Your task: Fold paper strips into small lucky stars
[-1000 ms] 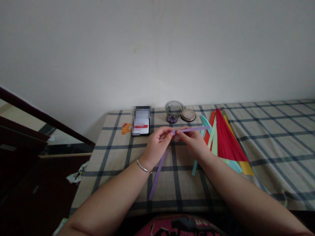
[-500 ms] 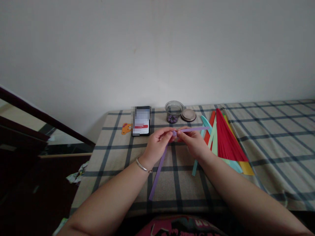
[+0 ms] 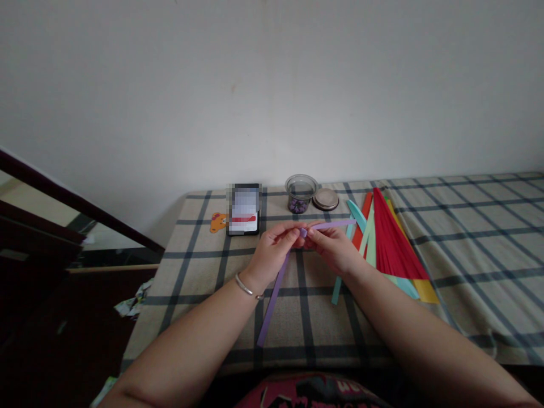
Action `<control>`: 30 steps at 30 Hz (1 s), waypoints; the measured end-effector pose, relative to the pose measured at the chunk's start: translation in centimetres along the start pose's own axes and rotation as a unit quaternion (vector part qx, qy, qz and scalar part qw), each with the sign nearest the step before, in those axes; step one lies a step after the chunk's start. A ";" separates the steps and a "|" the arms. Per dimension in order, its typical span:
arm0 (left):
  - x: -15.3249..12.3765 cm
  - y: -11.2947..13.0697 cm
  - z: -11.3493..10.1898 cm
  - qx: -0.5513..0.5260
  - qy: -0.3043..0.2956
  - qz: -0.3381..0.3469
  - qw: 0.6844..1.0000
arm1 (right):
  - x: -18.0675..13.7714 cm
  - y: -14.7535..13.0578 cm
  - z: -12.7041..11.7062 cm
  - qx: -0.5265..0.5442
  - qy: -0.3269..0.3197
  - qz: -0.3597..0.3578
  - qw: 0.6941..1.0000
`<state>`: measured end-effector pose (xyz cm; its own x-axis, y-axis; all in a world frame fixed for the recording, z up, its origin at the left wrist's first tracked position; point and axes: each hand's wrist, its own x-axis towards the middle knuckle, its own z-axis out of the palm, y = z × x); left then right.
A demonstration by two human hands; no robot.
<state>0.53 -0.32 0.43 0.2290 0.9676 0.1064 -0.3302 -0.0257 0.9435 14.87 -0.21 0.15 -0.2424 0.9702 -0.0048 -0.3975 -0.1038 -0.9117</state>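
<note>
Between my two hands is a purple paper strip, folded or knotted into a small flat shape at the fingertips. My left hand [image 3: 278,241] is closed, thumb and fingers pinching the left side of that fold. From the other side my right hand [image 3: 331,243] pinches the strip, its thumb close to the fold. One purple paper strip [image 3: 273,303] lies on the cloth, running down from under my left hand toward the front. A loose end of the held strip sticks out to the right above my right hand. My fingers hide part of the fold.
A clear plastic cup [image 3: 301,195] with small purple pieces stands near the wall beside a round lid [image 3: 326,199]. Left of it lies a phone [image 3: 244,209] by a bear-shaped cutout [image 3: 218,222]. Red paper strips [image 3: 395,243] and other coloured strips fan out at right on the checked tablecloth [image 3: 471,249].
The small purple fold between my fingertips has turned slightly and shows more of its face. The strip's right end has drawn in a little to the left.
</note>
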 end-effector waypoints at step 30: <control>-0.5 0.2 -0.5 0.314 -0.012 0.174 0.933 | 0.3 0.1 0.2 -0.121 0.081 -0.080 0.986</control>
<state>-0.06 -0.66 0.41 0.2306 0.8679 0.4401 0.2125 -0.4862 0.8476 14.58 0.08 0.16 -0.0415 0.9942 0.0992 -0.1922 0.0895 -0.9773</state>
